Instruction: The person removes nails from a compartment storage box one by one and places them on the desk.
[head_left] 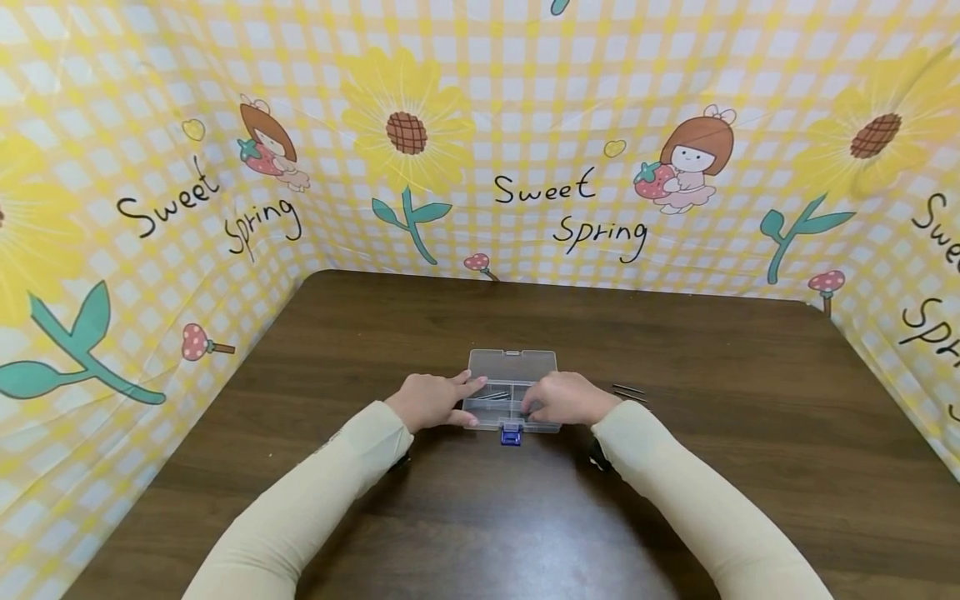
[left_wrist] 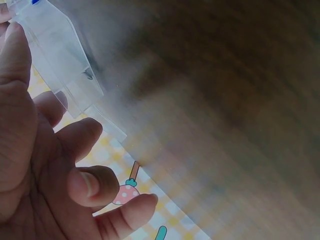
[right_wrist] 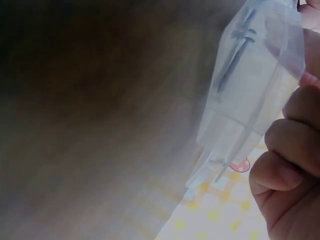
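Note:
A small clear plastic storage box with dividers lies on the table, its lid tipped back. My left hand holds the box at its left side, thumb at the front corner and index finger towards the hinge. Several thin metal rods lie in the rear left compartment. My right hand reaches into the right side with curled fingers; its fingertips are hidden, so what they hold cannot be told. Through the box wall in the right wrist view, a long dark metal piece shows.
A blue latch hangs at the box's front edge. To the right, several thin metal rods lie loose on the brown wooden table. A yellow checked cloth stands as a wall behind and at both sides.

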